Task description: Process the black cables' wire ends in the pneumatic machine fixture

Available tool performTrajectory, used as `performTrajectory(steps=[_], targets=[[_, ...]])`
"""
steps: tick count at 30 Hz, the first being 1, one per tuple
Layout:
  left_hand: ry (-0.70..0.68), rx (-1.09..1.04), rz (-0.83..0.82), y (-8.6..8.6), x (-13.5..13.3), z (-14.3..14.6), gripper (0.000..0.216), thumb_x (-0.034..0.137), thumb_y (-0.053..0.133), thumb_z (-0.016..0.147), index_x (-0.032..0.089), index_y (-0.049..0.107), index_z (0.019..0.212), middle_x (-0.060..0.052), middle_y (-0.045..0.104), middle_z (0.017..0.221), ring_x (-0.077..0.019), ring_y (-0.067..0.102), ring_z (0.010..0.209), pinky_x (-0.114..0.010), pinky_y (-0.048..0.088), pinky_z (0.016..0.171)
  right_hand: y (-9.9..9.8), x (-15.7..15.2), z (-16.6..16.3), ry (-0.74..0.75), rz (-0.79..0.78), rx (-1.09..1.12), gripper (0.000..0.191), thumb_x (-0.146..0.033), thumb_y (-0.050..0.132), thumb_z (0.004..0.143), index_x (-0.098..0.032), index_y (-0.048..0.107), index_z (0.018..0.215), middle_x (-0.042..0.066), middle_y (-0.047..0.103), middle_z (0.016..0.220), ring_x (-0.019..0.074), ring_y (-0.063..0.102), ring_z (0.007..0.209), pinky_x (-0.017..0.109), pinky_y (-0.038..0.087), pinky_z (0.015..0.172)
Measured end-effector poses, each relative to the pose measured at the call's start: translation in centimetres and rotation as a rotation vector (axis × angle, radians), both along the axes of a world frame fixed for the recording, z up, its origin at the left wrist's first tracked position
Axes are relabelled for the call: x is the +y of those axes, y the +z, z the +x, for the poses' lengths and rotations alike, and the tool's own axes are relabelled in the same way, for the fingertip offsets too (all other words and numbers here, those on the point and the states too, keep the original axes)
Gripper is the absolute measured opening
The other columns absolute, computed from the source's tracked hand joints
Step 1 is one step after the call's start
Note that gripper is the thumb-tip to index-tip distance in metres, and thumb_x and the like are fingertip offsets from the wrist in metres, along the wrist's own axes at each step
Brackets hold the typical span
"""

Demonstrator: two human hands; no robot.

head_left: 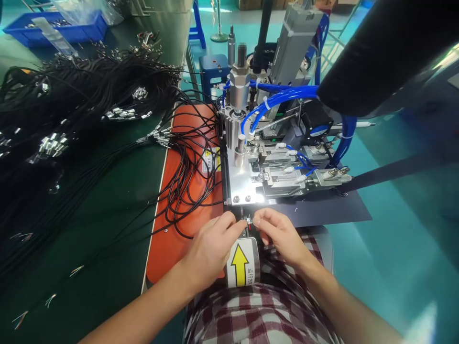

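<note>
Just in front of the machine's metal plate (247, 184), my two hands meet fingertip to fingertip. My left hand (211, 243) is closed, its thumb and index finger pinched at a small cable end (249, 220). Something silvery and a bit of red wire show there; the rest is hidden by the fingers. From the other side, my right hand (279, 234) pinches the fine wires at the same spot, with its other fingers curled. Below lies the black rail with a white label bearing a yellow arrow (240, 263).
Black cables (182, 181) loop across the orange board (161, 260) on my left. A large heap of cables with metal ends (82, 91) covers the dark green table. Behind it stands a blue bin (86, 31). Blue air hoses (287, 93) and cylinders rise on the machine ahead.
</note>
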State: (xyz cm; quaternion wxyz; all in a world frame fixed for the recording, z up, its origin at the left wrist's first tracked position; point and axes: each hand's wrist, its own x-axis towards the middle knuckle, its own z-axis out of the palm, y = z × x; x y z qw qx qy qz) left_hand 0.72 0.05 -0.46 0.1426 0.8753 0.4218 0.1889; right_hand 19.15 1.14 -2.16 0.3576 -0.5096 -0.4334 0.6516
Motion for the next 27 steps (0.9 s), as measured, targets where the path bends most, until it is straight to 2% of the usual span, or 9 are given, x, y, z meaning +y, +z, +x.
performTrajectory(steps=[8, 27], targets=[[-0.010, 0.049, 0.093, 0.17, 0.21, 0.22, 0.030, 0.014, 0.036, 0.092, 0.010, 0.063, 0.104, -0.009, 0.059, 0.082, -0.0185, 0.057, 0.069, -0.030, 0.052, 0.061, -0.04, -0.13, -0.03, -0.024, -0.006, 0.016, 0.024, -0.039, 0.062, 0.079, -0.018, 0.053, 0.071, -0.007, 0.044, 0.057, 0.0072, 0.039, 0.043, 0.022, 0.030, 0.043], [0.016, 0.075, 0.075, 0.19, 0.05, 0.65, 0.031, 0.013, 0.036, 0.092, 0.008, 0.063, 0.106, -0.010, 0.059, 0.083, -0.0195, 0.058, 0.068, -0.031, 0.053, 0.059, -0.56, -0.72, -0.35, -0.073, 0.060, -0.035, 0.022, -0.038, 0.060, 0.082, -0.019, 0.051, 0.073, -0.005, 0.046, 0.063, 0.0085, 0.041, 0.046, 0.023, 0.034, 0.045]])
